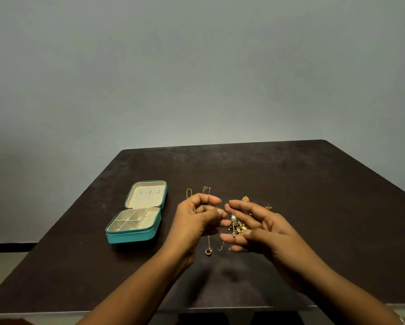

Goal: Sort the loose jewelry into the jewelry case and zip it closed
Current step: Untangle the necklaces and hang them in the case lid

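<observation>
Gold pearl chain [233, 218] dangles, pinched by right hand [267, 228] fingers; left hand [194, 219] curled, hold unclear; chain could snag tangled cluster [240, 227], drop.

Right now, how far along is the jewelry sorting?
Barely started. The case lies open, its compartments apparently empty. The right hand holds a pearl chain, left hand close by. A gold chain, necklace and ring lie on the table; zipping remains.
</observation>
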Motion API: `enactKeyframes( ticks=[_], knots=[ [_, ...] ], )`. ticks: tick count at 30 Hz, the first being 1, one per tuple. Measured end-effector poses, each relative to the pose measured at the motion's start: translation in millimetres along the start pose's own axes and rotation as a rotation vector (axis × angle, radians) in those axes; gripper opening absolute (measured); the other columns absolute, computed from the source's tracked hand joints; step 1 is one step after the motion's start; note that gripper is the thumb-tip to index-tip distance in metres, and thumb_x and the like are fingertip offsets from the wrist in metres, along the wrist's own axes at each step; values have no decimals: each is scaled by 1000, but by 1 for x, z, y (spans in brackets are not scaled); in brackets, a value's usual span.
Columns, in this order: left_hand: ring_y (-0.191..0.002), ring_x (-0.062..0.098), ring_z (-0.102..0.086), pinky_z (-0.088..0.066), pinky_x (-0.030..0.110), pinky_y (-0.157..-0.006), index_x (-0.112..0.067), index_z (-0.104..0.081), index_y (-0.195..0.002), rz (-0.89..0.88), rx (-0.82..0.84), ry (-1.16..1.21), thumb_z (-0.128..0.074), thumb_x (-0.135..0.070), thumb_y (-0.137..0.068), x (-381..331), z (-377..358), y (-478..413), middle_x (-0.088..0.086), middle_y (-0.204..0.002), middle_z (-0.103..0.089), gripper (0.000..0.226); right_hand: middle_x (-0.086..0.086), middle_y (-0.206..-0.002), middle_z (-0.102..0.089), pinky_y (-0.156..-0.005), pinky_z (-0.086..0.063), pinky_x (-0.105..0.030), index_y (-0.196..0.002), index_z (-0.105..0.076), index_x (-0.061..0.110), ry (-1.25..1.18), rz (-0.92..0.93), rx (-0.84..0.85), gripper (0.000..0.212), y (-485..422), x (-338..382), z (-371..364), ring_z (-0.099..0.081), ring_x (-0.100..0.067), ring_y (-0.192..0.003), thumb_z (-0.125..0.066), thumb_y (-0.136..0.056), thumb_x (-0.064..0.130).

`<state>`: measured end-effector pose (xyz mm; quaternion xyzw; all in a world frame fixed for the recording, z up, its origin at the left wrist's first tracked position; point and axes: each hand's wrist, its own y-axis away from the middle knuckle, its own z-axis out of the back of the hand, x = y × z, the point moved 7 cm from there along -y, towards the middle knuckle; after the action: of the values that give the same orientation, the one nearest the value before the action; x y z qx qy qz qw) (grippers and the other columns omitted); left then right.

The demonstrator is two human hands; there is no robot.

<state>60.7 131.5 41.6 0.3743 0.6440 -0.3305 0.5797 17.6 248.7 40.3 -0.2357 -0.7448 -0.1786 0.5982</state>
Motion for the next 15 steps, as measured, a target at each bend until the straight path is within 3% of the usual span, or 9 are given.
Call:
enactKeyframes(
  ticks=[5, 9, 13, 15],
  knots=[
    [-59, 19, -66, -51, 25, -53, -7, -57, -95, 29, 48, 54, -58, -1, -85, 1, -6, 3, 6, -68, -69, 12, 20, -101, -70, -73, -56, -24, -115, -50, 28, 78, 57, 51, 47, 3, 2, -9, -69, -19, -90, -46, -86, -9],
    [-55, 15, -64, -52, 26, -55, -9, -54, -102, 50, 108, 7, -67, -2, -77, 0, -10, 6, 4, -62, -68, 29, 6, -99, -68, -78, -55, -26, -121, -48, 30, 216, 77, 43, 53, 4, 5, -10, -68, -10, -87, -45, -87, -11],
    [-47, 13, -60, -51, 23, -50, -8, -51, -102, 64, 147, 4, -64, 8, -77, -4, -12, 7, 5, -59, -65, 33, 6, -113, -62, -70, -54, -24, -121, -49, 22, 245, 68, 20, 49, 5, 5, -7, -67, -7, -81, -37, -90, -13],
    [-46, 13, -57, -51, 22, -50, -7, -51, -103, 57, 147, 13, -61, 10, -78, -9, -11, 8, 6, -62, -66, 32, -3, -105, -67, -60, -52, -23, -113, -55, 17, 244, 64, -39, 42, 4, 4, 1, -68, -12, -75, -37, -89, -13]
  ],
)
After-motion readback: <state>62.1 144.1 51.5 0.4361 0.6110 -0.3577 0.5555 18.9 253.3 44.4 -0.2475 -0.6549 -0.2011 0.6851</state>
